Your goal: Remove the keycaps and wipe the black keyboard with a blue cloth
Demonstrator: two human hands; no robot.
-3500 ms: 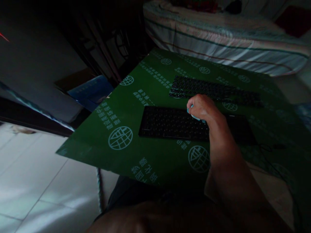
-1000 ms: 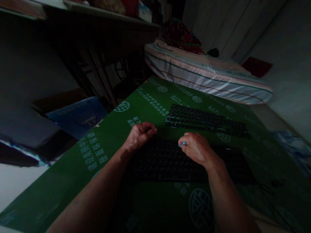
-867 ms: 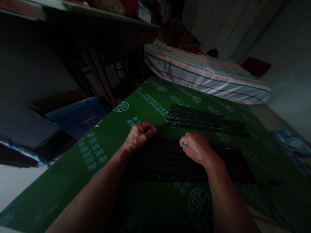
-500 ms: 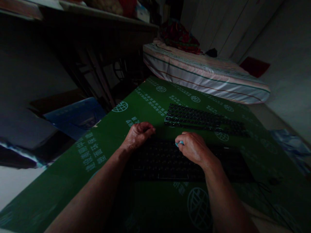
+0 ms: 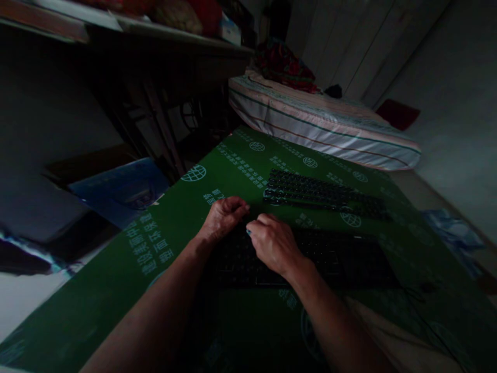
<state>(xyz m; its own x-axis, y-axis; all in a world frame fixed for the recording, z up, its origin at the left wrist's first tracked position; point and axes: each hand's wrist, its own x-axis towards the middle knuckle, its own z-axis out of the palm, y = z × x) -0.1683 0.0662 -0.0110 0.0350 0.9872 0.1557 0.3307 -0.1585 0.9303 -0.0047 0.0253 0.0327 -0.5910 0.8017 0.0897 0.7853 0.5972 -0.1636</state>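
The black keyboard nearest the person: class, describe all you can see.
The black keyboard is long, rectangular and plastic-looking, lying flat on the green board. Rows of pale glints and thin outlines mark its surface; its right end looks plainer. A thin dark cable lies by that end. The right hand hides part of it, the left hand is at its far left corner; contact is unclear.
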